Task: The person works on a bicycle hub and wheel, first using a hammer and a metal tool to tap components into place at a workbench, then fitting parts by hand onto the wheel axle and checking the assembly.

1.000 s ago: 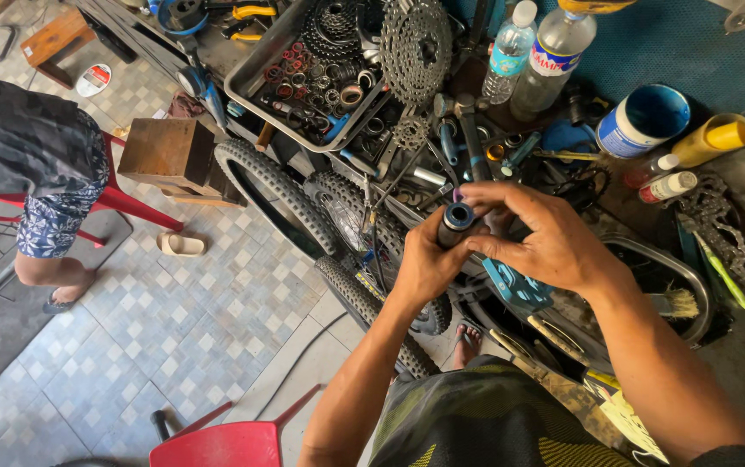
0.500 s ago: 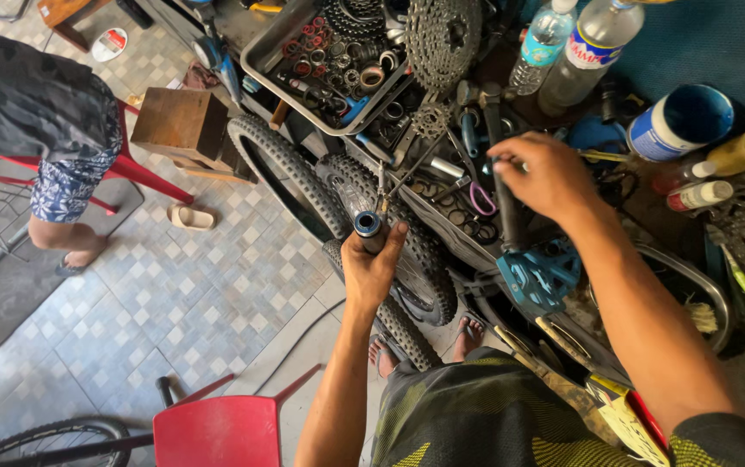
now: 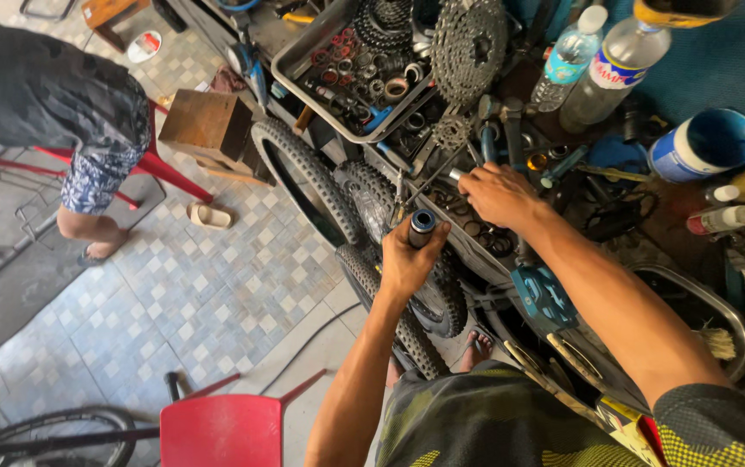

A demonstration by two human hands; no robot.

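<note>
Dull metal sprockets (image 3: 469,41), knobbly matt rubber tyres (image 3: 303,177), a glossy plastic bottle (image 3: 616,62), a rough wooden box (image 3: 208,125).

I see a grey metal tray (image 3: 303,65) of small rings and bearings at the workbench's near edge, a large sprocket cassette (image 3: 469,47) just beside it. Two clear plastic bottles (image 3: 601,65) stand toward the far side, near a blue-and-white tub (image 3: 703,143). Knobby tyres (image 3: 303,177) lean against the bench front. A red stool (image 3: 221,430) sits on the tiled floor.

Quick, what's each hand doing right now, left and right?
Left hand: closed around a small dark cylinder, held upright.
Right hand: fingers curled over parts on the workbench; what it grips cannot be told.
</note>
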